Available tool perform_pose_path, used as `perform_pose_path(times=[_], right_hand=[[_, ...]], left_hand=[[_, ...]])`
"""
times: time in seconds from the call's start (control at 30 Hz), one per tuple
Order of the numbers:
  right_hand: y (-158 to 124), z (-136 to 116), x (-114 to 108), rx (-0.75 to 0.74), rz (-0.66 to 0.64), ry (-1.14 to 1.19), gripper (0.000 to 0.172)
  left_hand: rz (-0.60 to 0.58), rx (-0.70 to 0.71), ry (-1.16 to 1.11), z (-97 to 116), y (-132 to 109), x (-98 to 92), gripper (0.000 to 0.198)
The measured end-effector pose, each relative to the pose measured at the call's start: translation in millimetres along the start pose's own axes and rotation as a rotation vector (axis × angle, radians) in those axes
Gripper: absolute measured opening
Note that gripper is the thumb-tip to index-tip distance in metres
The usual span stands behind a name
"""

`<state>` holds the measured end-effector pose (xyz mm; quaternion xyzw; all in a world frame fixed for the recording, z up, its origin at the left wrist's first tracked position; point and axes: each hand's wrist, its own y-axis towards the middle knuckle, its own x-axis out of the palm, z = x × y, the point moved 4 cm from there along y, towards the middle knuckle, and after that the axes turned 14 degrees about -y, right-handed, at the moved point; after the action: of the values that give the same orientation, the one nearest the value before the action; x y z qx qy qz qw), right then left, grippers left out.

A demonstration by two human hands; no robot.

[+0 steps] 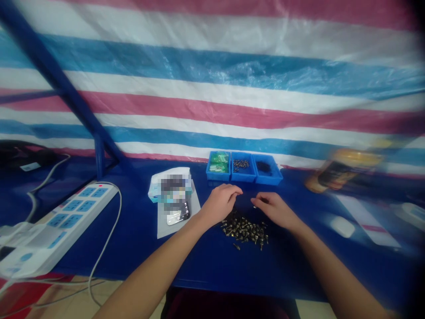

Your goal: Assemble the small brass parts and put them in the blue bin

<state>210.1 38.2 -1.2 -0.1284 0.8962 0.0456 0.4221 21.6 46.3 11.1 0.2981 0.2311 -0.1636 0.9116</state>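
Metal pieces (246, 231) lie just nearside of the left hand (222, 204) and right hand (275, 210), both curled; can't tell if pinching.

Seen from a camera worn on the person's head, the single view looks forward and down across a blue surface (212, 266), its near edge low in the frame. A striped sheet (232, 79) faces the lens across the upper half. Both forearms (172, 257) enter from below, the left hand (219, 201) and right hand (274, 209) close, just below centre.
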Motion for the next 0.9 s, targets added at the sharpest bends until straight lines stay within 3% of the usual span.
perform_pose_path(times=[0.1,0.23,0.33,0.53,0.63,0.7,0.8,0.87,0.9], right_hand=[[2,5,-2,0.066,0.053,0.146,0.043],[4,17,-13,0.133,0.351,0.443,0.035],[6,22,-16,0.179,0.413,0.504,0.051],[1,-2,0,-0.053,0.090,0.200,0.035],[-2,-6,6,-0.116,0.078,0.098,0.032],[5,1,-3,-0.106,0.176,0.008,0.031],[33,19,-38,0.016,0.403,-0.306,0.030],[64,28,-59,0.097,0.321,-0.640,0.032],[81,32,-65,0.131,0.189,-0.805,0.034]], left_hand=[[-0.017,0.000,0.006,0,0,0.5,0.025],[-0.017,-0.002,0.011,-2,-1,1.3,0.025],[-0.009,-0.002,0.008,-2,-1,1.7,0.024],[0.054,-0.018,-0.032,1,1,-2.2,0.024],[0.070,-0.025,-0.047,1,1,-3.5,0.024],[0.079,-0.024,-0.058,1,1,-3.6,0.024],[0.087,-0.028,-0.073,0,0,-3.0,0.024],[0.082,-0.031,-0.075,-1,0,-2.5,0.024],[0.078,-0.032,-0.073,-1,0,-2.5,0.024]])
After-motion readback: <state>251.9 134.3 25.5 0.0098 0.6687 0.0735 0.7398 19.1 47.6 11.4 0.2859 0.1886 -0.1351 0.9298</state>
